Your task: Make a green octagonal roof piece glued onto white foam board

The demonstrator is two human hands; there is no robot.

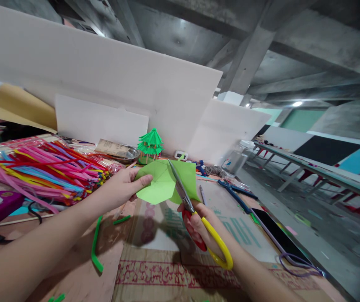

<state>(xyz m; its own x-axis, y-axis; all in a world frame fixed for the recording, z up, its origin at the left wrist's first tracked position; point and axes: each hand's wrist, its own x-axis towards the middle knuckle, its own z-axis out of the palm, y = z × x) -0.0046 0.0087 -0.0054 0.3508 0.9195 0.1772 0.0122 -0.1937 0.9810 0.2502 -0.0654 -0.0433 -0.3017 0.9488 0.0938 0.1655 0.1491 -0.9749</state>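
1. Cardboard-covered surface point(154, 268) lies closest, beneath both forearms. A bent green strip point(95, 247) rests on it below the left wrist.
2. Left hand point(121, 186): thumb and fingers pinch the left edge of the green paper point(159, 182), holding it raised off the surface, just ahead of both hands.
3. Right hand point(198, 222): fingers closed through the loops of the scissors point(186, 202). One blade lies across the sheet's middle (the other is hidden behind it).
4. Handling, as a judgement: the sheet looks light, thin and floppy, easily creased or torn. Hold it at an edge, near the blades, to keep it taut.
5. Left of the left hand: a pile of coloured strips point(41, 167). Beyond the paper: a small green paper tree point(150, 144).
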